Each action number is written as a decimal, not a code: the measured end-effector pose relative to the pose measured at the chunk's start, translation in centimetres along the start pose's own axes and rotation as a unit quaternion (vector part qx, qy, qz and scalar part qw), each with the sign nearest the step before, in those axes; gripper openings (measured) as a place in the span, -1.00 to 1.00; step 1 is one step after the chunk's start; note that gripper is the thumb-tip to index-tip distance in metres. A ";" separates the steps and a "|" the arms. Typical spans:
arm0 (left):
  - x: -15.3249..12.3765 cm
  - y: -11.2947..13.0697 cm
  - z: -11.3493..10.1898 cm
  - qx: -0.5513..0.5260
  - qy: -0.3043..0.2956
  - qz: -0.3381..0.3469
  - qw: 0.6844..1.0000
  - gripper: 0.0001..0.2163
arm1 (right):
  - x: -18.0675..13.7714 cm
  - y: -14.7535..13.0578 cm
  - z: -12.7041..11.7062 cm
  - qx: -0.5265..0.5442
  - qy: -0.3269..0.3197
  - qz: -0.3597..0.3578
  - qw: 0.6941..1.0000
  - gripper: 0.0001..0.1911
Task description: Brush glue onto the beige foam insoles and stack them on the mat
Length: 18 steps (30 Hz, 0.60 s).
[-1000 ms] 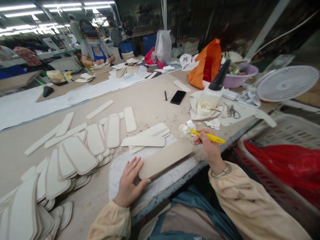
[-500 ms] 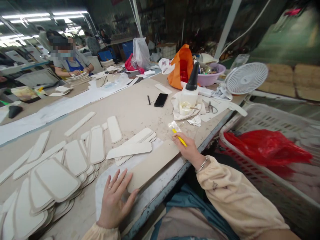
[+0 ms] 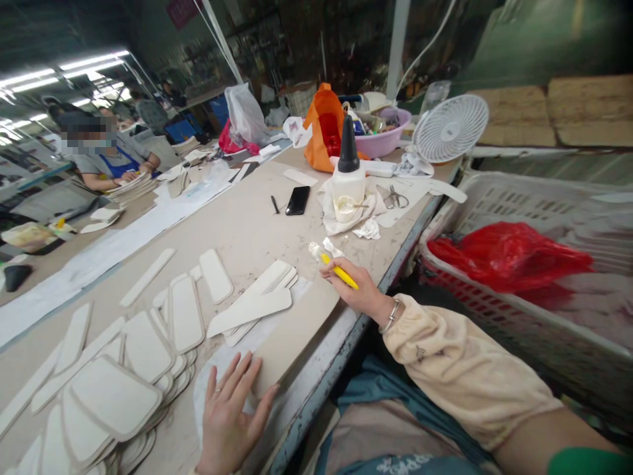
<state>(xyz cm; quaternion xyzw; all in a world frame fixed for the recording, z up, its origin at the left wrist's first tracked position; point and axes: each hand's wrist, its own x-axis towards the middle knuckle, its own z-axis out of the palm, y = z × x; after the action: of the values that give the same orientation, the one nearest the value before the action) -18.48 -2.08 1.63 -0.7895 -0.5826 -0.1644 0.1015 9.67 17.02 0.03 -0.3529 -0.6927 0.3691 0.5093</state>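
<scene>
My left hand lies flat with fingers spread on the near end of a long tan board strip by the table's front edge. My right hand is closed round a yellow-handled brush whose white, glue-laden bristles point up and away, just past the strip's far end. The strip rests on a white sheet. A short stack of similar pale strips sits just beyond it. A white glue bottle with a black nozzle stands on a rag further out.
Fanned piles of rounded pale panels fill the table's left. A black phone, pen, scissors, orange bag, purple basin and small fan lie beyond. A white basket with red plastic stands right. Another person works at the far left.
The view has swung right and tilted. My right hand with the brush has drawn a little towards the table edge; my left hand stays flat on the strip.
</scene>
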 end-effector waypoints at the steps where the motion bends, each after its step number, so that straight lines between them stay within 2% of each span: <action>1: 0.0 -0.1 -0.1 -0.002 -0.005 0.003 1.000 -0.54 | 0.1 0.0 -0.1 0.034 -0.009 -0.003 0.999 -0.77; 4: 0.1 -0.2 -0.4 -0.004 -0.019 0.013 1.000 -0.56 | 0.5 -0.3 -0.6 0.081 -0.072 -0.037 0.993 -0.72; 12: -0.2 -0.8 0.2 -0.004 -0.021 0.042 0.999 -0.60 | 1.2 -1.1 -2.4 -0.014 -0.181 -0.123 0.976 -0.78; 16: -0.4 -1.4 0.2 -0.037 0.031 0.038 0.998 -0.69 | 1.5 -0.9 -2.2 -0.023 -0.156 -0.134 0.978 -0.94; 18: -0.2 -1.8 -0.3 -0.058 0.075 0.021 0.995 -0.78 | 1.8 -1.3 -1.7 -0.010 -0.123 -0.108 0.986 -0.92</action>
<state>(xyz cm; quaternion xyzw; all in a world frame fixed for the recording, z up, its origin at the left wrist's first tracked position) -20.27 -1.79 1.74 -0.7913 -0.5463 -0.2549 0.1025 10.80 18.20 2.27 -0.2332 -0.7878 0.3458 0.4533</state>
